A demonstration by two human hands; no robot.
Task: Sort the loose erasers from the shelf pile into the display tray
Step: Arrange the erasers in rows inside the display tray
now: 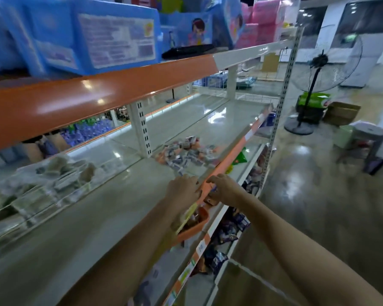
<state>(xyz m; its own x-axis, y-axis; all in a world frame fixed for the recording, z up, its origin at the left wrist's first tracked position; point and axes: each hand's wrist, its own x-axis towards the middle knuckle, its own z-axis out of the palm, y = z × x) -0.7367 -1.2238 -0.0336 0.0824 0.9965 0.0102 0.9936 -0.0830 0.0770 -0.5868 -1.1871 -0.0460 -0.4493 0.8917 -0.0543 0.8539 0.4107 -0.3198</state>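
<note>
The left hand (pixel 182 187) and right hand (pixel 224 188) are held at the shelf edge (pixel 228 155); their grip cannot be told. Erasers (pixel 186 154) must next be carried to the orange tray (pixel 195 228).

1. Hands: two, the left hand (pixel 182 187) and the right hand (pixel 224 189).
2. Eraser pile (pixel 186 155): one heap on the shelf; the erasers are too many and too blurred to count.
3. Orange tray (pixel 195 226): one, at the shelf's front edge.
4. Shelf boards in view: three, the top shelf (pixel 97 96), the middle shelf (pixel 97 206) and a lower shelf (pixel 210 281).
5. Blue boxes (pixel 115 36) on top: at least three; the exact number cannot be told.
6. Pink boxes (pixel 263 16): several, stacked, count unclear.
7. Standing fan (pixel 318 65): one.
8. Cardboard box (pixel 343 111) on the floor: one.
9. Stool (pixel 367 133): one.
</note>
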